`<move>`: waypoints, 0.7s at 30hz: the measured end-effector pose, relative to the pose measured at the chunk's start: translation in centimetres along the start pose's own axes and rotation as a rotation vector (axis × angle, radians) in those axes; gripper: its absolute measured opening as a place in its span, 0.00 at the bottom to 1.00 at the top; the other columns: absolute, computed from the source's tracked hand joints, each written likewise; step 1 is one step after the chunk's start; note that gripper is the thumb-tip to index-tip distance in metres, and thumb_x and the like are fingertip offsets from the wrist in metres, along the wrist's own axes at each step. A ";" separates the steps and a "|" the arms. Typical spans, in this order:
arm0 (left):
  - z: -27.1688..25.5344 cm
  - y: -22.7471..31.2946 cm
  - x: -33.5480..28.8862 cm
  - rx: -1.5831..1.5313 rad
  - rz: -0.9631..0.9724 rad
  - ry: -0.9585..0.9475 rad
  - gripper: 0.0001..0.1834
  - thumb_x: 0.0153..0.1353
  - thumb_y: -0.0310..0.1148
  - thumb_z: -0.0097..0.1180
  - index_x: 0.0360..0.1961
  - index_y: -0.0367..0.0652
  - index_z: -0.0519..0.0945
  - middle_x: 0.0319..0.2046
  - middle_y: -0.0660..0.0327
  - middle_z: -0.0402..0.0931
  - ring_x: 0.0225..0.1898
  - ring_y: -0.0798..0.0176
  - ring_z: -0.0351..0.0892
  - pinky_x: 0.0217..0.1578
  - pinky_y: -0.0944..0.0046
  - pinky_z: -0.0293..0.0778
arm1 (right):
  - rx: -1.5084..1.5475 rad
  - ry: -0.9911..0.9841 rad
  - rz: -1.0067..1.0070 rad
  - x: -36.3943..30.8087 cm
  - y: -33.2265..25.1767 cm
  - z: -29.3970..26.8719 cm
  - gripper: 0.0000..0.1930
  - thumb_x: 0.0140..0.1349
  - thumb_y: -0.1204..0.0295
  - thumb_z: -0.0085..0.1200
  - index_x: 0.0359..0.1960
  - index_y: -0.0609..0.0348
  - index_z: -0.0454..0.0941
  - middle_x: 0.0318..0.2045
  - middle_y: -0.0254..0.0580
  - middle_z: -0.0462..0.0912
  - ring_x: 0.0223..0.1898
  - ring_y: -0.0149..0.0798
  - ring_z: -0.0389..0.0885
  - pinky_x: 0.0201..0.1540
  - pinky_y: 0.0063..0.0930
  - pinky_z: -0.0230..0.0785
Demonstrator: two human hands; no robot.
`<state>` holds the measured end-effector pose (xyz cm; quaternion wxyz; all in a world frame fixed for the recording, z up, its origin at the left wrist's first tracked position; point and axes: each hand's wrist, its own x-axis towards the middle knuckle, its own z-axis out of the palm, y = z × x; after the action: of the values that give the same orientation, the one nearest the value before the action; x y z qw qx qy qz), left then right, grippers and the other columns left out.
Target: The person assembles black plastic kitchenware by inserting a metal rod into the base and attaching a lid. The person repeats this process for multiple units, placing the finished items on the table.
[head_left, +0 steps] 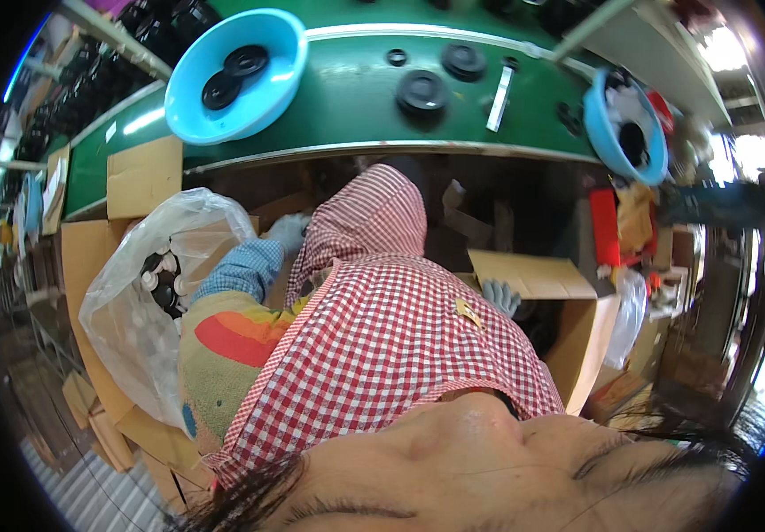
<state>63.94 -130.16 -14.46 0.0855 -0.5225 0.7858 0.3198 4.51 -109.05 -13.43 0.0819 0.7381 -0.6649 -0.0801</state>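
Note:
My left hand (287, 232), in a pale grey-blue glove, is beside my raised knee, close to the rim of a clear plastic bag (125, 293). Its fingers are partly hidden, and whether they grip anything cannot be made out. The bag lines a cardboard box (94, 257) on my left and holds black and white round parts (165, 288). To my right, my gloved right hand (500, 297) shows its fingers stretched out against the flap (529, 273) of another cardboard box (573, 341). My red-checked apron covers the right arm.
Ahead runs a green workbench (338, 97) with black round lids (421, 91), a small black ring (396, 58) and a white strip (500, 97). A blue basin (289, 53) with black discs stands at its left, a smaller blue basin (600, 111) at its right.

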 end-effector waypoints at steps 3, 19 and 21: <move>-2.9 -4.0 -1.4 0.162 -0.061 -0.337 0.52 0.51 0.59 0.68 0.75 0.53 0.62 0.71 0.48 0.62 0.72 0.43 0.61 0.69 0.45 0.60 | 0.059 -0.659 0.262 6.0 -5.8 -11.2 0.38 0.60 0.46 0.56 0.71 0.46 0.69 0.69 0.38 0.72 0.72 0.51 0.64 0.75 0.65 0.44; 2.8 -11.6 -1.4 -0.518 0.132 -0.333 0.50 0.53 0.66 0.66 0.70 0.48 0.66 0.62 0.47 0.69 0.61 0.41 0.74 0.60 0.43 0.71 | 0.138 -1.035 0.733 -2.9 -23.7 -31.8 0.30 0.63 0.51 0.55 0.64 0.47 0.76 0.66 0.41 0.76 0.68 0.51 0.70 0.71 0.56 0.55; 2.7 -11.2 -1.2 -0.488 0.095 -0.372 0.48 0.55 0.64 0.65 0.70 0.50 0.66 0.62 0.47 0.68 0.61 0.41 0.74 0.59 0.43 0.72 | 0.171 -1.050 0.803 -4.9 -26.8 -33.1 0.29 0.63 0.51 0.55 0.64 0.48 0.76 0.65 0.42 0.76 0.67 0.51 0.71 0.70 0.55 0.57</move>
<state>73.71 -130.42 -20.65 0.0851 -0.4225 0.6803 0.5928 37.48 -100.99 12.79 -0.2881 0.3003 -0.8438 -0.3390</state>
